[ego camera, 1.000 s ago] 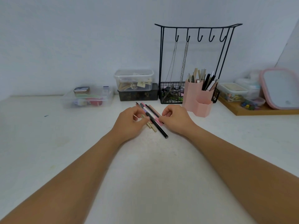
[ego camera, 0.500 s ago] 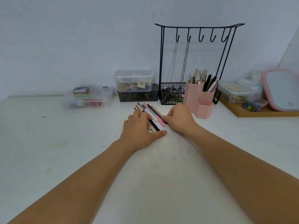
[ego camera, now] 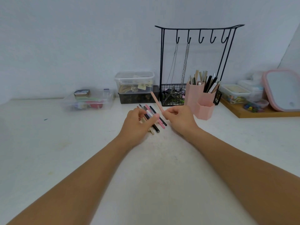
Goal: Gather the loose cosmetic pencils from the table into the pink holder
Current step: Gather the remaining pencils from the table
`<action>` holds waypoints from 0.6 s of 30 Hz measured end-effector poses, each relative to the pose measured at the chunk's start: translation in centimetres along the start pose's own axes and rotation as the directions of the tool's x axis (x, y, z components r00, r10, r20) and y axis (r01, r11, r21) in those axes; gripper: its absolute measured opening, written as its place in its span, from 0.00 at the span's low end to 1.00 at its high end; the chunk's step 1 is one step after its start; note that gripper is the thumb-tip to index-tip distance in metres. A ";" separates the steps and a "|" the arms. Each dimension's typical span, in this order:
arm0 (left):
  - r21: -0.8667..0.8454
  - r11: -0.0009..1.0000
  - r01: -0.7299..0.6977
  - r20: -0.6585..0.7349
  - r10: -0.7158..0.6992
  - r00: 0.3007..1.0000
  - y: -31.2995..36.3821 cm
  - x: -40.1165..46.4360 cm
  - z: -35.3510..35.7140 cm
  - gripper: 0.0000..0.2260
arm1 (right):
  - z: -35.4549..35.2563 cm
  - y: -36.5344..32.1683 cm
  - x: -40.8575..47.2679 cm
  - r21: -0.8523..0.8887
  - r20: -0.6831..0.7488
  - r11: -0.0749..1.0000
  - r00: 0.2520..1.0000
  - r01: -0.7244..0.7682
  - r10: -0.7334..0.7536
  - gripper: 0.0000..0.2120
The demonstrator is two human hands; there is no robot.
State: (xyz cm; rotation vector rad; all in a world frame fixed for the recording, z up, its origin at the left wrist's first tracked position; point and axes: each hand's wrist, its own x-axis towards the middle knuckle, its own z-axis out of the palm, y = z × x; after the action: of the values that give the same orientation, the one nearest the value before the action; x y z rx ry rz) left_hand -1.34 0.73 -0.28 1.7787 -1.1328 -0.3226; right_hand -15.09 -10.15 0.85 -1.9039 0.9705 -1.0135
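Observation:
Several loose cosmetic pencils (ego camera: 156,120), black, pink and beige, lie side by side on the white table (ego camera: 65,143). My left hand (ego camera: 138,125) rests on their left part, its fingers over them, thumb stretched across. My right hand (ego camera: 178,118) pinches one pink pencil (ego camera: 156,101), lifted off the table and pointing up and to the left. The pink holder (ego camera: 200,101) stands just right of my right hand, made of three hexagonal tubes; the two taller ones hold several pencils and brushes, the front short one looks empty.
A black wire jewellery stand (ego camera: 194,62) with hanging chains rises behind the holder. Clear plastic boxes (ego camera: 134,85) sit at the back, another (ego camera: 87,101) to the left. A wooden tray (ego camera: 259,111) with small containers and a pink-framed mirror (ego camera: 282,90) is at the right.
My right hand has picked up one pink pencil from the row and raised it. My left hand stayed on the remaining pencils, shifting slightly.

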 end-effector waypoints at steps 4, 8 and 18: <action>-0.372 0.926 0.058 -0.050 -0.082 0.995 0.6 0.2 -1.1 0.15 | 1.5 -1.3 -1.3 0.321 0.079 0.946 0.994 0.045 -0.074 0.04; -0.483 0.872 -0.083 -0.045 0.069 0.997 0.9 -0.1 -0.8 0.10 | 3.2 -2.0 -2.6 0.412 0.155 0.904 0.969 0.112 -0.191 0.04; -0.531 0.846 0.051 -0.043 -0.087 0.995 1.2 -0.2 -0.8 0.18 | 1.2 0.0 -0.4 -0.080 -0.107 0.981 0.977 0.176 -0.184 0.02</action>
State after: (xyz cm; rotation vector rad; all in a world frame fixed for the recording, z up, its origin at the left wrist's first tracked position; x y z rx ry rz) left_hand -1.53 1.24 1.04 1.3247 -0.8278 -0.5595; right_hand -14.23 -9.45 0.26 -2.0395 0.9208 -1.2190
